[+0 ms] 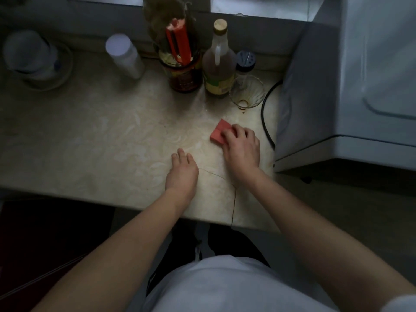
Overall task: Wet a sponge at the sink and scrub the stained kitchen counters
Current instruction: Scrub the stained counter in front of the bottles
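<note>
Dim kitchen, cracked marbled counter (101,136): one sponge (218,132) pressed under the right hand (242,147), left hand (182,172) flat and open, one empty glass (247,92), two bottles.

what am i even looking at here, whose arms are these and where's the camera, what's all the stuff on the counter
There is no machine here. One camera worn on a person's head looks down at their own bare arms. The right hand presses a red sponge onto a pale, cracked counter; the left hand rests flat beside it, empty. At the back stand a corked bottle of brown liquid, a dark jar holding something red, a white bottle, a blue-lidded shaker and an empty glass. A brownish stain sits just in front of the glass. A white appliance stands on the right.
</note>
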The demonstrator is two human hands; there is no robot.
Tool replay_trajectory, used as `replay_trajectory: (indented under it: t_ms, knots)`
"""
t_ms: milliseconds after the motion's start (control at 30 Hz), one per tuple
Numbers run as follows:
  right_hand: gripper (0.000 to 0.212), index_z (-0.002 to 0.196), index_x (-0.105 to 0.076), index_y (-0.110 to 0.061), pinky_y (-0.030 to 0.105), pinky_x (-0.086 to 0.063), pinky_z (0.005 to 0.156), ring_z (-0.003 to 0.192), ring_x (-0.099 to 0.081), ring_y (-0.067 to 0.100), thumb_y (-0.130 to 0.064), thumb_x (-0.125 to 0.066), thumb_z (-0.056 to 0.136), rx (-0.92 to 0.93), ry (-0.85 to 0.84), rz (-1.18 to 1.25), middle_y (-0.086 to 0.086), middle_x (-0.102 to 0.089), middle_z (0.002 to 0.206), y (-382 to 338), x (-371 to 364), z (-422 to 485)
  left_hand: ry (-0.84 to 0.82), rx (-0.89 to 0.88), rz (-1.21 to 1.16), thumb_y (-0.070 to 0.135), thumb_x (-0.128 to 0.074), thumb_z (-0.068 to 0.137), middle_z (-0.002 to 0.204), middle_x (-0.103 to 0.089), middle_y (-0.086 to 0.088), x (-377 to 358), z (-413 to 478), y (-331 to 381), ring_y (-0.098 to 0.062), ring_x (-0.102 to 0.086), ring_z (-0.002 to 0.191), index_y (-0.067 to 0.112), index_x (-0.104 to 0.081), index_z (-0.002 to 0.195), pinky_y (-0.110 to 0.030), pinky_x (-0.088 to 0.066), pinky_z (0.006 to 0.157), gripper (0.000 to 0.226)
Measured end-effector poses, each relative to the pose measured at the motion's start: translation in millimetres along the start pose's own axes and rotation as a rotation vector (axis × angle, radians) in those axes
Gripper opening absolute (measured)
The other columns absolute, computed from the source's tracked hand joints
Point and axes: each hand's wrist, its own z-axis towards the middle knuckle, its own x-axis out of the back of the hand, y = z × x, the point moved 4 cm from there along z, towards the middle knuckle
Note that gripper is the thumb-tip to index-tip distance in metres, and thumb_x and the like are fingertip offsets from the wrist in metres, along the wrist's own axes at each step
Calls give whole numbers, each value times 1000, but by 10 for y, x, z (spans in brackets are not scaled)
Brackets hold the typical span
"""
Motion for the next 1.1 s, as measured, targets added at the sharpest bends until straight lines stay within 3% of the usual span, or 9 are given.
replay_trajectory:
  t_ms: [200, 367, 600, 700, 867, 933, 1000, 1100]
  knots:
    - [33, 122, -62, -32, 43, -43, 96, 119, -49, 30, -38, -65, 90, 75, -71, 10, 0, -56, 137, -118, -149, -784, -13, -14, -99, 16, -70, 85, 162, 4, -18, -12, -43, -108, -36, -1, 150, 7, -6, 155, -40, -33, 112, 96]
    - [34, 118, -61, -34, 42, -42, 89, 114, -50, 30, -46, -60, 86, 222, -182, -27, -1, -56, 132, -294, -267, -1377, -11, -43, -188, 29, -72, 86, 164, 6, -13, 2, -109, -185, -31, 1, 151, 13, -6, 156, -40, -20, 119, 98]
    - [42, 121, -56, -30, 41, -43, 85, 111, -51, 31, -45, -62, 82, 311, -300, -58, 1, -56, 129, -347, -126, -1344, 21, -75, -174, 24, -60, 93, 163, -2, -11, -85, -307, -389, -28, -6, 150, 15, -16, 154, -39, -24, 118, 76]
    - [48, 126, -53, -29, 38, -46, 79, 103, -57, 27, -50, -54, 83, 245, -306, 44, -1, -62, 119, -349, 4, -1287, 15, -54, -183, 23, -59, 92, 163, -4, -12, -104, -365, -484, -28, -8, 149, 17, -20, 153, -40, -27, 118, 73]
    - [27, 121, -54, -23, 35, -40, 65, 86, -66, 31, -34, -43, 100, 11, -308, 264, 3, -68, 92, -276, 187, -1072, 0, -38, -165, 22, -57, 92, 163, -5, -10, -88, -405, -531, -28, -9, 149, 19, -19, 154, -42, -29, 117, 73]
    - [33, 129, -55, -22, 35, -45, 68, 88, -65, 26, -30, -45, 99, -65, -282, 283, 0, -68, 96, -209, 219, -994, -12, -32, -174, 21, -57, 92, 163, -5, -10, -86, -383, -514, -29, -9, 149, 18, -19, 153, -42, -27, 118, 73]
    - [46, 142, -49, -20, 40, -52, 83, 106, -60, 25, -28, -49, 96, -109, -232, 251, 2, -66, 118, -136, 220, -943, -17, -25, -182, 21, -59, 91, 163, -5, -11, -86, -367, -495, -29, -9, 149, 16, -20, 153, -41, -26, 118, 73]
    - [52, 144, -49, -19, 42, -46, 99, 121, -50, 27, -34, -57, 95, -47, -175, 162, 5, -56, 136, -113, 183, -976, -21, -15, -177, 22, -60, 91, 163, -5, -12, -85, -360, -479, -30, -10, 149, 16, -20, 153, -40, -26, 119, 74]
